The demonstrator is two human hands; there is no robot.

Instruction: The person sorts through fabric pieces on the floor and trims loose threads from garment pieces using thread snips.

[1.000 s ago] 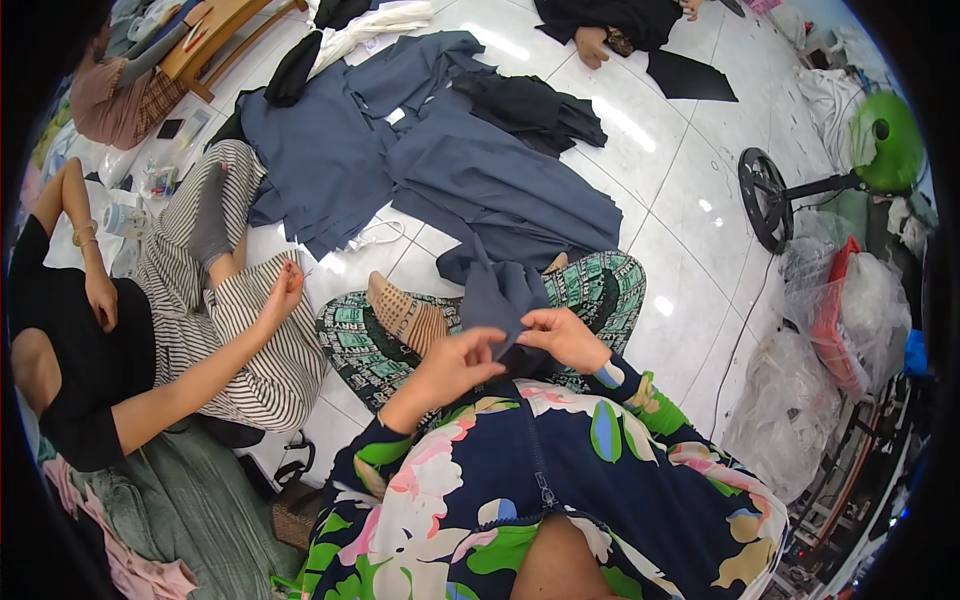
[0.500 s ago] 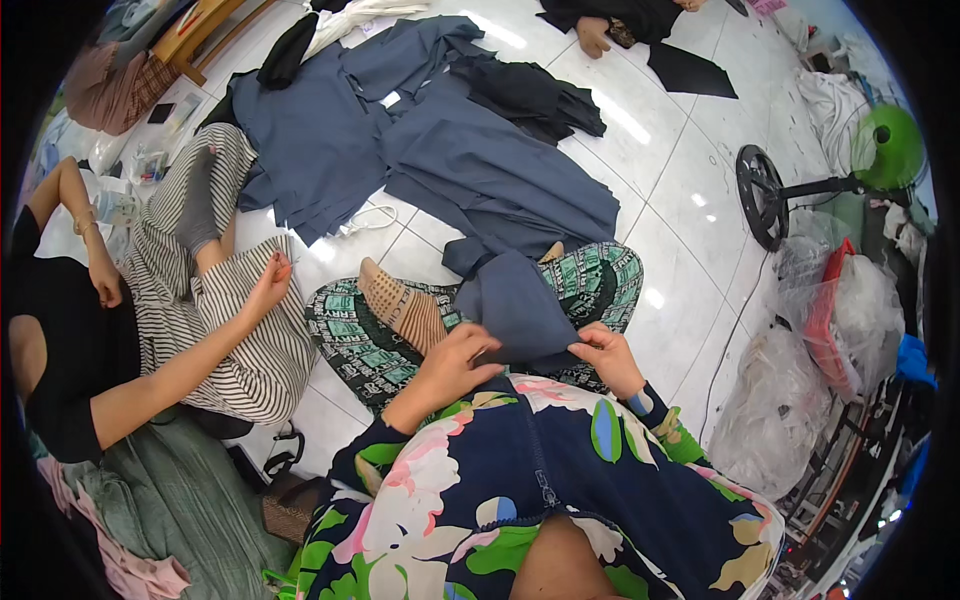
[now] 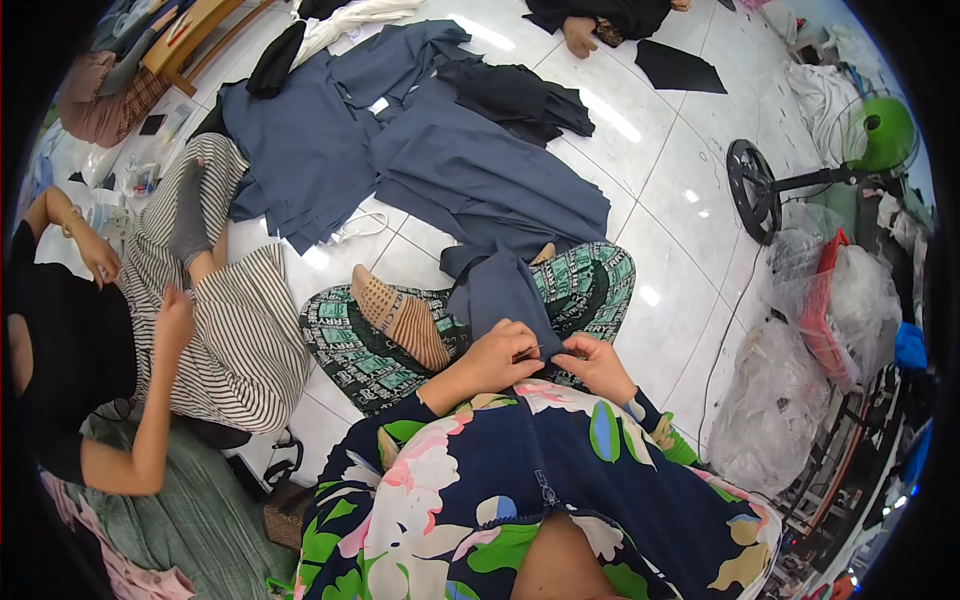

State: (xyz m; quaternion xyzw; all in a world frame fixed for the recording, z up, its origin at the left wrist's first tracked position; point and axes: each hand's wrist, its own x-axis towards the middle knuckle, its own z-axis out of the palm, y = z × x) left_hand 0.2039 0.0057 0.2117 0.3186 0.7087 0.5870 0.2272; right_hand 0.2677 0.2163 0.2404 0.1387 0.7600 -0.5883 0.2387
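A piece of blue-grey cloth (image 3: 500, 285) lies across my lap between my crossed legs, its near edge drawn up to my hands. My right hand (image 3: 600, 368) pinches that edge between thumb and fingers. Close beside it on the left, my left hand (image 3: 497, 358) is closed, its fingertips at the cloth. A thin dark sliver, like a needle, shows at those fingertips; it is too small to make out well. The rest of the cloth runs away from me toward a larger spread of blue-grey fabric (image 3: 480, 170) on the floor.
A co-worker in striped trousers (image 3: 250, 340) sits close at my left. Black cloth (image 3: 520, 95) lies on the blue-grey pile ahead. To the right stand a green fan (image 3: 885, 130) with a round black base and clear plastic bags (image 3: 765, 400). A cable (image 3: 722, 350) crosses the tiled floor.
My left hand has moved right to the cloth edge, close to my right hand. The right hand has shifted slightly. The co-worker's raised hand has moved left, its elbow bending more.
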